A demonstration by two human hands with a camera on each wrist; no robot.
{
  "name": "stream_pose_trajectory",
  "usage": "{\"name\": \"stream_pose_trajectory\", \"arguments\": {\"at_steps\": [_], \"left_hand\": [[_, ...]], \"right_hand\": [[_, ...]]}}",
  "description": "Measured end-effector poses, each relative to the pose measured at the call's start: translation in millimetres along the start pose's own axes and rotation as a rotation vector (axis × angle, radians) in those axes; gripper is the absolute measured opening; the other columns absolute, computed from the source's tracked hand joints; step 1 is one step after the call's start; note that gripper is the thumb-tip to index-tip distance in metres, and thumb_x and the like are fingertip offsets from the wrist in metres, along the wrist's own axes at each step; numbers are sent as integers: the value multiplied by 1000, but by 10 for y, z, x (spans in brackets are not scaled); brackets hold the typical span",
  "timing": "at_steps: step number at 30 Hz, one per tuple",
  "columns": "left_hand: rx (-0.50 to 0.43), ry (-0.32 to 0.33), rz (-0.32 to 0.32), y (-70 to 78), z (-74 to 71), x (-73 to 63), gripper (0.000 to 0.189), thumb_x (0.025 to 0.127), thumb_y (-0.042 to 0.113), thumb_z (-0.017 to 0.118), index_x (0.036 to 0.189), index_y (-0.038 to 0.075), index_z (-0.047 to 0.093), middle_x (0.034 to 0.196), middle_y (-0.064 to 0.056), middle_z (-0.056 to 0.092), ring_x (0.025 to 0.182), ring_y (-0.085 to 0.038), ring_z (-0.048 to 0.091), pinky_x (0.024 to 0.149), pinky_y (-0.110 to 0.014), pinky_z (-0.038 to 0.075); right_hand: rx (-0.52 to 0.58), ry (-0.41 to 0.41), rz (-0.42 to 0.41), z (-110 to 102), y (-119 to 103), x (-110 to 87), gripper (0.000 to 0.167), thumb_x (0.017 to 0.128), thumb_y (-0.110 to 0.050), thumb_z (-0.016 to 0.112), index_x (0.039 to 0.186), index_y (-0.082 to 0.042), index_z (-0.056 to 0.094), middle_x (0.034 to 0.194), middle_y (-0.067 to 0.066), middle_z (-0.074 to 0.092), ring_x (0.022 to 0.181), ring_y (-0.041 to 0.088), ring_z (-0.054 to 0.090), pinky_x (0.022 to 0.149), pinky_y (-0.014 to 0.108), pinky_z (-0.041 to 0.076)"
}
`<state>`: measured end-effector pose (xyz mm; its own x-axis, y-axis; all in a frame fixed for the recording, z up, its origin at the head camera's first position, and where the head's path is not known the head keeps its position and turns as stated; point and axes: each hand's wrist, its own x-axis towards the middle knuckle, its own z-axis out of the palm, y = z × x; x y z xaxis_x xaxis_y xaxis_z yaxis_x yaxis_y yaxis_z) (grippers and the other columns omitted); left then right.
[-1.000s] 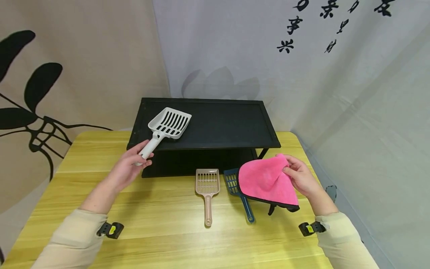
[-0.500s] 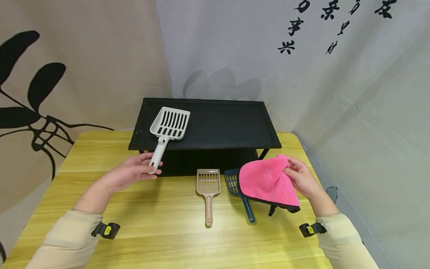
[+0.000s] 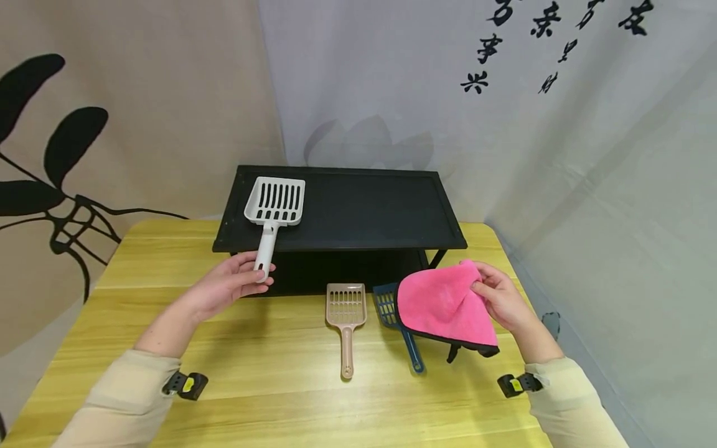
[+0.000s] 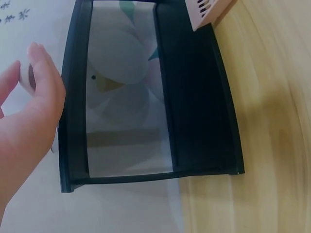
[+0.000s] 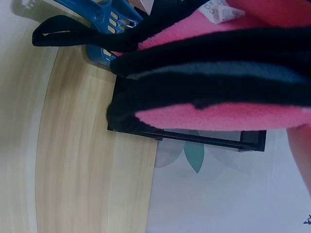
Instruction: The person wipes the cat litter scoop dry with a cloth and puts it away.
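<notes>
My left hand (image 3: 226, 283) grips the handle end of a white litter scoop (image 3: 269, 229), holding its slotted head up over the left part of a black two-tier shelf (image 3: 370, 208). The left wrist view shows only a sliver of that handle (image 4: 25, 77) between thumb and fingers. A pink cloth with black edging (image 3: 439, 298) hangs from my right hand (image 3: 504, 302), pinched between thumb and fingers. It partly covers a blue litter scoop (image 3: 413, 350) on the table. In the right wrist view the cloth (image 5: 228, 116) shows folded layers and a white label.
A beige litter scoop (image 3: 346, 339) lies on the wooden table (image 3: 269, 398) in front of the shelf, handle toward me. Behind the table hangs a pale curtain (image 3: 358, 81) with black writing and leaf shapes.
The white scoop has turned from a rightward lean to nearly upright. My left hand shifted right and toward me, then back slightly left. My right hand and the cloth stay put.
</notes>
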<state>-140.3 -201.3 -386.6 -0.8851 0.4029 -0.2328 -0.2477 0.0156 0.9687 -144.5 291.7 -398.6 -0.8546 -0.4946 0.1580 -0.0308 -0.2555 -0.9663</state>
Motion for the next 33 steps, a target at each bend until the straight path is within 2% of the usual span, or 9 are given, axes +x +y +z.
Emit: {"name": "stream_pose_trajectory", "arguments": {"at_steps": [6,9,16,20,28,33], "left_hand": [[63,106,-39,19,5,26,62,97,20,52,140,-10,20,96,15,61,82,0,60,73,-16,51],[83,134,-63,29,15,26,60,96,19,53,138,-11,22,91,15,61,78,0,59,69,-16,51],[101,137,-66,18,39,66,59,96,16,53,138,-12,23,88,16,63,75,0,58,68,-15,50],[133,157,-71,18,54,80,52,97,19,50,134,-12,30,89,15,61,75,0,57,68,-15,51],[186,173,-148,-7,50,127,41,98,30,48,118,-6,48,86,12,61,74,-2,58,69,-18,51],[220,188,-160,-18,44,156,45,99,35,45,121,-5,50,86,14,61,76,-3,58,69,-18,51]], "right_hand": [[10,-9,13,0,9,21,51,94,14,31,121,-18,60,107,-6,65,88,5,63,76,18,53],[9,-19,14,0,10,34,51,95,14,31,122,-18,59,107,-6,65,88,5,63,76,19,54],[3,-3,17,5,21,22,50,95,14,32,121,-19,60,107,-7,65,88,4,63,75,18,53],[-4,2,26,1,38,13,49,95,13,33,121,-19,60,106,-7,65,88,4,63,75,18,53],[10,-9,21,-11,47,10,49,95,13,32,122,-17,59,106,-5,66,88,5,63,75,18,54],[19,-19,15,-21,54,0,46,96,12,33,122,-16,59,106,-5,66,89,5,63,75,19,54]]}}
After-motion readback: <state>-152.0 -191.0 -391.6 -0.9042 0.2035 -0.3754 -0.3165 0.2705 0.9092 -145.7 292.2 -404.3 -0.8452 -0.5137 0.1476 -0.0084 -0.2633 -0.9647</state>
